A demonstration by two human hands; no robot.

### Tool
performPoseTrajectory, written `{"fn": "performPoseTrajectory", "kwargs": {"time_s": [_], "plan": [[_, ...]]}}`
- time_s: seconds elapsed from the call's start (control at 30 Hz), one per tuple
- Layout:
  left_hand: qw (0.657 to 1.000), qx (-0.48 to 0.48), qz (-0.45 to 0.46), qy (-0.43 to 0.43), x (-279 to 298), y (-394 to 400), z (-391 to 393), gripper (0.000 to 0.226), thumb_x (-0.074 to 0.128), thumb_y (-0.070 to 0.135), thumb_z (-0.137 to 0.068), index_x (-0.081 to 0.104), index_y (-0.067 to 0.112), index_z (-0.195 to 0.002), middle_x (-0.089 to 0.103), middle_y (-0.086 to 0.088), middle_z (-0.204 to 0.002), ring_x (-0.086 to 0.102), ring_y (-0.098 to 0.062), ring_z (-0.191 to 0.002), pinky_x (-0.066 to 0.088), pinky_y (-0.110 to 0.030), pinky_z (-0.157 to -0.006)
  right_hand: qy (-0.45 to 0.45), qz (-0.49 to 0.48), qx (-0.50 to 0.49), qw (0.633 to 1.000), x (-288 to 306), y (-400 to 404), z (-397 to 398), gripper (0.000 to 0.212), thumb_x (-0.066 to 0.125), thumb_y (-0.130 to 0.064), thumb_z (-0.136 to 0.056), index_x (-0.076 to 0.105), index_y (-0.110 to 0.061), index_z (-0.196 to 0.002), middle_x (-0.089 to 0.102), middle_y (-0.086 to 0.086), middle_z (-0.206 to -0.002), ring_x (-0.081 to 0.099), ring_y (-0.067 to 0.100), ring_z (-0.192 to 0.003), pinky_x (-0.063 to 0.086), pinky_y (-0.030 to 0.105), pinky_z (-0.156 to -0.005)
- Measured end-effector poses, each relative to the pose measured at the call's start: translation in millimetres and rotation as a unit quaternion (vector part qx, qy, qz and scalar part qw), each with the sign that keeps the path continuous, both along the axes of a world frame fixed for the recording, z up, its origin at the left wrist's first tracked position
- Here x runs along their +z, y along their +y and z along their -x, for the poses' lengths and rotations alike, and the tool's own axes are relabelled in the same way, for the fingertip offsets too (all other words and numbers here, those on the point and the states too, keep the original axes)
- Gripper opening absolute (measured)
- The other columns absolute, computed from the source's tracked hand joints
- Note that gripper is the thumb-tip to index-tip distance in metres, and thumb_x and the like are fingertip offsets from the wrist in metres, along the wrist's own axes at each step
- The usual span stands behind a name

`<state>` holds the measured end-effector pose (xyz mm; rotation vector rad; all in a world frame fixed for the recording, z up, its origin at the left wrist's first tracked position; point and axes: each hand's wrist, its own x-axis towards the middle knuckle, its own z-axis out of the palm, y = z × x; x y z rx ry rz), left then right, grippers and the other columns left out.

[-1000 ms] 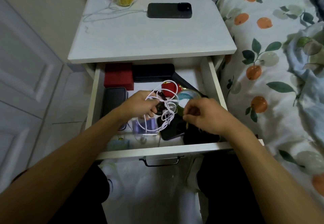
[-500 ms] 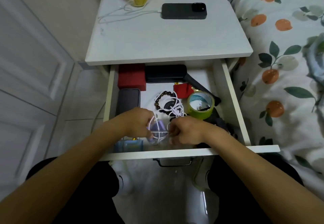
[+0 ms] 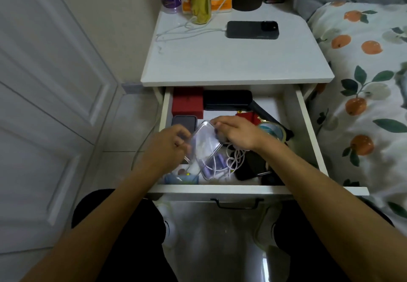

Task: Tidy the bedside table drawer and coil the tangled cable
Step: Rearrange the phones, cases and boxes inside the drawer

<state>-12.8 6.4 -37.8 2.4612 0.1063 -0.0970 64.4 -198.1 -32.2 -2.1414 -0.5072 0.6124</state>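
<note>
Just under the right wrist, the white cable (image 3: 236, 159) lies in a loose tangle on the floor of the open drawer (image 3: 307, 127), toward its front, beside purple pieces. Nearer to it is the right hand (image 3: 236, 133), which pinches the far corner of a clear phone case (image 3: 203, 142); the left hand (image 3: 170, 141) grips the case's near-left edge. The case slants from front-left to back-right, partly over the cable.
</note>
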Motion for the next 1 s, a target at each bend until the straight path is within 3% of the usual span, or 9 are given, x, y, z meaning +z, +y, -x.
{"fn": "performPoseTrajectory", "kwargs": {"time_s": [0.1, 0.17, 0.3, 0.4, 0.5, 0.6, 0.67, 0.87, 1.0], "plan": [[0.995, 0.070, 0.063, 0.022, -10, 4, -2, 0.033, 0.059, -0.001, -0.083, 0.048, 0.029, -0.089, 0.066, -0.011, -0.075, 0.066, -0.025, -0.068, 0.051, -0.029, -0.053, -0.017, 0.115, 0.080, 0.990, -8, 7, -4, 0.040, 0.041, -0.007, -0.098, 0.059, -0.017, -0.132, 0.058, 0.003, -0.135, 0.050, 0.018, -0.125, 0.036, 0.026, -0.104], [0.993, 0.095, 0.069, 0.011, -12, 3, -5, 0.031, 0.050, -0.002, -0.084, 0.048, 0.028, -0.085, 0.065, -0.016, -0.077, 0.067, -0.032, -0.068, 0.055, -0.038, -0.051, -0.028, 0.154, 0.098, 0.983, -14, 6, -7, 0.042, 0.043, -0.004, -0.094, 0.059, -0.017, -0.131, 0.057, 0.005, -0.137, 0.049, 0.022, -0.127, 0.035, 0.027, -0.106], [0.991, 0.121, 0.046, -0.022, -12, -6, -21, 0.030, 0.046, -0.005, -0.084, 0.051, 0.025, -0.080, 0.062, -0.013, -0.077, 0.062, -0.030, -0.070, 0.055, -0.043, -0.062, -0.068, 0.227, 0.111, 0.965, -28, -7, -5, 0.023, 0.048, -0.022, -0.095, 0.067, -0.014, -0.102, 0.067, 0.009, -0.111, 0.059, 0.030, -0.104, 0.047, 0.036, -0.089], [0.992, 0.119, -0.035, 0.011, -10, -13, -32, 0.023, 0.053, -0.004, -0.084, 0.058, 0.008, -0.102, 0.061, -0.015, -0.090, 0.060, -0.029, -0.079, 0.052, -0.038, -0.070, -0.096, 0.266, 0.089, 0.955, -36, -15, -3, 0.025, 0.047, -0.034, -0.093, 0.063, -0.019, -0.083, 0.065, 0.009, -0.088, 0.061, 0.031, -0.088, 0.050, 0.041, -0.084], [0.967, 0.059, -0.237, 0.078, -11, -23, -33, 0.025, 0.060, 0.010, -0.088, 0.060, 0.003, -0.112, 0.057, -0.018, -0.112, 0.061, -0.032, -0.095, 0.049, -0.035, -0.079, -0.096, 0.245, 0.072, 0.962, -36, -13, -7, 0.024, 0.050, -0.030, -0.092, 0.068, -0.015, -0.088, 0.066, 0.011, -0.090, 0.060, 0.029, -0.085, 0.051, 0.037, -0.079], [0.930, 0.016, -0.357, 0.081, -15, -34, -31, 0.030, 0.056, 0.031, -0.092, 0.063, 0.009, -0.111, 0.055, -0.017, -0.120, 0.052, -0.031, -0.111, 0.049, -0.036, -0.083, -0.095, 0.201, 0.065, 0.973, -33, 2, -12, 0.022, 0.052, -0.021, -0.091, 0.070, -0.010, -0.096, 0.067, 0.012, -0.100, 0.060, 0.028, -0.091, 0.051, 0.034, -0.080], [0.927, -0.015, -0.369, 0.064, -20, -35, -35, 0.042, 0.051, 0.042, -0.094, 0.057, 0.010, -0.120, 0.050, -0.017, -0.127, 0.046, -0.032, -0.119, 0.047, -0.040, -0.089, -0.094, 0.179, 0.058, 0.978, -36, 13, -13, 0.024, 0.050, -0.016, -0.089, 0.071, -0.013, -0.100, 0.068, 0.011, -0.106, 0.061, 0.029, -0.098, 0.051, 0.036, -0.086], [0.950, -0.057, -0.306, 0.001, -30, -33, -52, 0.050, 0.045, 0.038, -0.091, 0.042, 0.018, -0.137, 0.045, -0.015, -0.135, 0.044, -0.033, -0.120, 0.043, -0.045, -0.093, -0.080, 0.193, 0.077, 0.975, -49, 14, -13, 0.021, 0.059, -0.015, -0.087, 0.071, -0.015, -0.104, 0.066, 0.010, -0.113, 0.058, 0.026, -0.108, 0.045, 0.028, -0.089], [0.940, -0.057, -0.334, 0.041, -38, -37, -57, 0.064, 0.051, 0.049, -0.089, 0.034, 0.015, -0.141, 0.043, -0.019, -0.134, 0.046, -0.036, -0.118, 0.046, -0.043, -0.086, -0.081, 0.185, 0.069, 0.977, -51, 11, -16, 0.024, 0.055, -0.009, -0.087, 0.072, -0.014, -0.104, 0.065, 0.009, -0.115, 0.056, 0.026, -0.110, 0.043, 0.027, -0.090]]}}
